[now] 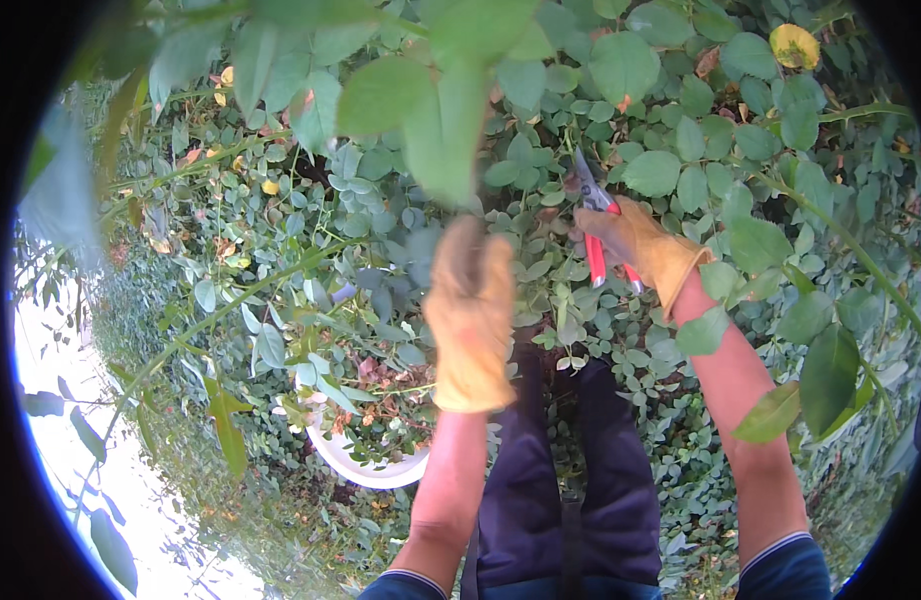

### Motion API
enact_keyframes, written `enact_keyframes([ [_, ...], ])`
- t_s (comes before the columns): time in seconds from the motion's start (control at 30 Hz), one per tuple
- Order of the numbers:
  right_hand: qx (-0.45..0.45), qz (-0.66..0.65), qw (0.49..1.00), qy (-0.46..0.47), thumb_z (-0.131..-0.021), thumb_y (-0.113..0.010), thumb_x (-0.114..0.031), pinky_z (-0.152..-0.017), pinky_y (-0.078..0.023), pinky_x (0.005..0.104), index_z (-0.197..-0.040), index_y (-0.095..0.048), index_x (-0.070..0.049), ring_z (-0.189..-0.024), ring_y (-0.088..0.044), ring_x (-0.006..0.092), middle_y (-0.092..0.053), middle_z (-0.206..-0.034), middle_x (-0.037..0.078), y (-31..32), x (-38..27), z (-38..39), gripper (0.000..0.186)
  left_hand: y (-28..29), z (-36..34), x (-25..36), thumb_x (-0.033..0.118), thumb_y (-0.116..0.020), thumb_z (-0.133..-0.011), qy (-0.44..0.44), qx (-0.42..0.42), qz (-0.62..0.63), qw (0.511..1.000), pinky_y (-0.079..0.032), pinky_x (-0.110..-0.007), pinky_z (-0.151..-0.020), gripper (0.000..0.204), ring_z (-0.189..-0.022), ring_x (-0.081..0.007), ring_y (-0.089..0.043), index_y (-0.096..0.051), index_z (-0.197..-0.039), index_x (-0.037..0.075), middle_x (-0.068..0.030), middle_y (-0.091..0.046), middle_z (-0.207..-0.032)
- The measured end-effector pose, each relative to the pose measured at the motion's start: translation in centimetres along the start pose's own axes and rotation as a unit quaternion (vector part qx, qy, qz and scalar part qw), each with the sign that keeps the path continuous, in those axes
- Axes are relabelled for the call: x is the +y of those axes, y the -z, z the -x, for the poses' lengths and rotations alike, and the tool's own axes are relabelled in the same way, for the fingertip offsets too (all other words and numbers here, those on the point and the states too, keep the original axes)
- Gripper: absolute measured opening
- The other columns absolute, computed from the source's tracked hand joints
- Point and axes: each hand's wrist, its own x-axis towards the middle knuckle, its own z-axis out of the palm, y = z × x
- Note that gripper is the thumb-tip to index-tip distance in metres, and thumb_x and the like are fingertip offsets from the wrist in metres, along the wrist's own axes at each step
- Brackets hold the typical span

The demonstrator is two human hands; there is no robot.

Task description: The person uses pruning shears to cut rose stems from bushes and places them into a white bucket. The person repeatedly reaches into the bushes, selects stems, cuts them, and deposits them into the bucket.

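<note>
My right hand (636, 245), in a tan work glove, grips red-handled pruning shears (595, 190) whose dark blades point up and away from me into the leaves. My left hand (471, 315), gloved alike, hangs over the foliage in the middle of the view. Motion smears its fingers, so whether they hold anything does not show. Dense green leaves of a rose-like shrub (653, 173) surround both hands. To the left of my left wrist stands a white round container (353, 462) holding cut leaves and dry brown bits.
Long green stems cross at the left (221, 308) and right (851, 245). Large blurred leaves (446, 125) hang close in front at the top. My legs in dark trousers (521, 490) stand among the plants. Bright pale ground (131, 500) lies at the lower left.
</note>
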Motion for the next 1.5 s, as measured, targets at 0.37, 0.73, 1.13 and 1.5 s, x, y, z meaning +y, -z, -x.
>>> enact_keyframes([
  [0.37, -0.174, -0.234, 0.954, -0.065, -0.103, -0.079, -0.024, -0.102, -0.067, 0.0531, -0.149, -0.062, 0.005, -0.113, -0.080, 0.0355, -0.076, -0.133, 0.024, -4.2, 0.1, 5.1, 0.056, -0.1, -7.3, -14.8, 0.026, -0.074, -0.097, 0.195, 0.039, 0.078, 0.977, -0.058, -0.038, -0.081, 0.039, -0.083, -0.0292, -0.073, -0.074, -0.121, -0.005, -0.0177, -0.081, -0.101],
  [0.73, -0.288, -0.400, 0.861, -0.129, -0.109, -0.072, -0.018, -0.100, -0.067, 0.0588, -0.122, -0.069, 0.001, -0.102, -0.081, 0.0385, -0.079, -0.114, 0.020, -14.7, 0.7, -5.0, 0.023, -1.4, -10.5, -30.2, 0.032, -0.060, -0.113, 0.127, -0.096, 0.520, 0.839, -0.061, -0.039, -0.068, 0.026, -0.075, -0.0231, -0.070, -0.070, -0.113, 0.007, -0.0054, -0.070, -0.087],
  [1.13, -0.289, -0.464, 0.820, -0.174, -0.112, -0.070, -0.023, -0.108, -0.066, 0.0579, -0.124, -0.064, 0.007, -0.116, -0.079, 0.0401, -0.077, -0.124, 0.025, -17.2, 0.2, -9.2, 0.033, -1.0, -9.6, -26.8, 0.027, -0.060, -0.109, 0.068, -0.035, 0.070, 0.995, -0.064, -0.036, -0.084, 0.023, -0.097, -0.0230, -0.077, -0.071, -0.119, 0.009, -0.0084, -0.076, -0.116],
  [1.5, -0.015, 0.232, 0.968, 0.095, -0.103, -0.065, -0.036, -0.083, -0.058, 0.0530, -0.108, -0.075, 0.005, -0.091, -0.075, 0.0465, -0.076, -0.094, 0.030, -17.7, 2.8, -11.4, 0.043, -0.6, -5.7, -20.8, 0.034, -0.068, -0.111, 0.201, 0.006, 0.120, 0.972, -0.064, -0.035, -0.079, 0.045, -0.098, -0.0243, -0.076, -0.067, -0.142, 0.001, -0.0122, -0.077, -0.127],
])
